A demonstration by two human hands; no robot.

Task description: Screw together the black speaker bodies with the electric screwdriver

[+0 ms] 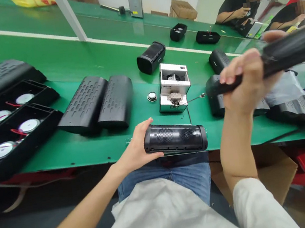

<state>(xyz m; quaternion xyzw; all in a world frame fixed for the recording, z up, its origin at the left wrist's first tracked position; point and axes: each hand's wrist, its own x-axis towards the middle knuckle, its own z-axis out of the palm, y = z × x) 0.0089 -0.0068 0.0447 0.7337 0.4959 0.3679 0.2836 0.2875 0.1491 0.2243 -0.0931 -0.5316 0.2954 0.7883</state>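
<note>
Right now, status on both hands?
Left hand gripping black speaker at bench edge. Right hand raised, closed round dark tool, blurred. White box just beyond the speaker.

I hold two black objects [175, 138], with two open housings [42, 137] at my left containing four round discs [29, 125].

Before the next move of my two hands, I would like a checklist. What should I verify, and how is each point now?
1. Left hand grips perforated housing: ok.
2. Right hand grips long dark object: ok.
3. Identity of that blurred object: cannot tell.
4. Housing apart from white box: ok.
5. Housing fully supported at bench edge: cannot tell.
</note>
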